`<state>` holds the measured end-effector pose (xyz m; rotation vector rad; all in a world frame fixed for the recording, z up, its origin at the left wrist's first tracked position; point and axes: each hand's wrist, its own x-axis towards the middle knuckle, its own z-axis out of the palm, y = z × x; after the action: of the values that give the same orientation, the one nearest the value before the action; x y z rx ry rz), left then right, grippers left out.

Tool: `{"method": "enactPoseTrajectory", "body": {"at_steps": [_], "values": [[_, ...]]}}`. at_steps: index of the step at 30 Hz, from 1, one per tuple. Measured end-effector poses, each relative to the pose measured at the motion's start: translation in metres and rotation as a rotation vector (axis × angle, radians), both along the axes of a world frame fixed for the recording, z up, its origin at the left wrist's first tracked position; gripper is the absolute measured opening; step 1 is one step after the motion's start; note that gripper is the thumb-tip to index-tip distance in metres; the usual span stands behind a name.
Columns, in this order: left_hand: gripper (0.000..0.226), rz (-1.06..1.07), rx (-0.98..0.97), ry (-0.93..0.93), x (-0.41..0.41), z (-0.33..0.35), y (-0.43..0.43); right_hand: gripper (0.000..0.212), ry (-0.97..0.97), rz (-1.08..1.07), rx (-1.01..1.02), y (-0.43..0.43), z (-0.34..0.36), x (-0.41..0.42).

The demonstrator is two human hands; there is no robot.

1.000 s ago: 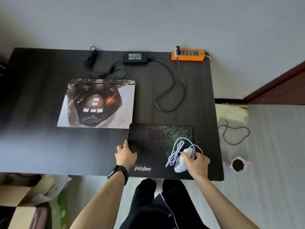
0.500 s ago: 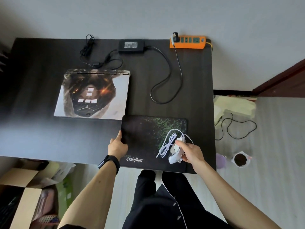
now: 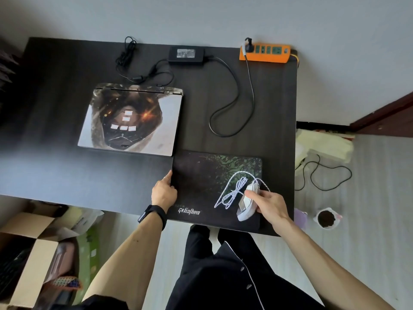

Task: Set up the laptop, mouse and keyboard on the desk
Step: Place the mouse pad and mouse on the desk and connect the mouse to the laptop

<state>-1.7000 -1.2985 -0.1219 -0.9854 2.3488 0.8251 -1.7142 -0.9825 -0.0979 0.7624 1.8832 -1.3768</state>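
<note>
Head camera is showing your right hand gripping the white mouse, thumb and fingers curling round its body. The mouse is tilting onto its side at the near right part of the mouse pad. Its bundled white cable is lying on the pad just left of that hand. Your left hand is touching the pad's left edge; whether it is pinching that edge cannot be told. The closed laptop is lying flat on the desk beyond the left hand, its near corner just beside the pad.

One laptop, one mouse, one mousepad, one charger, one power strip.
</note>
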Motion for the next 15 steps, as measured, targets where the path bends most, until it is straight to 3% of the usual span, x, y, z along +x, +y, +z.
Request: {"method": "enactPoseTrajectory", "body": {"at_steps": [8,12,15], "values": [[0.061,0.001,0.068,-0.014,0.009,-0.006,0.016,0.019,0.054,0.140,0.170,0.023,0.009,0.008],[0.056,0.012,-0.018,0.016,0.012,-0.001,0.023,0.044,0.156,0.202,0.380,0.013,0.009,0.014],[0.045,0.020,0.014,0.119,0.007,0.013,0.044,0.024,0.207,0.294,0.349,0.007,0.025,0.015]]}}
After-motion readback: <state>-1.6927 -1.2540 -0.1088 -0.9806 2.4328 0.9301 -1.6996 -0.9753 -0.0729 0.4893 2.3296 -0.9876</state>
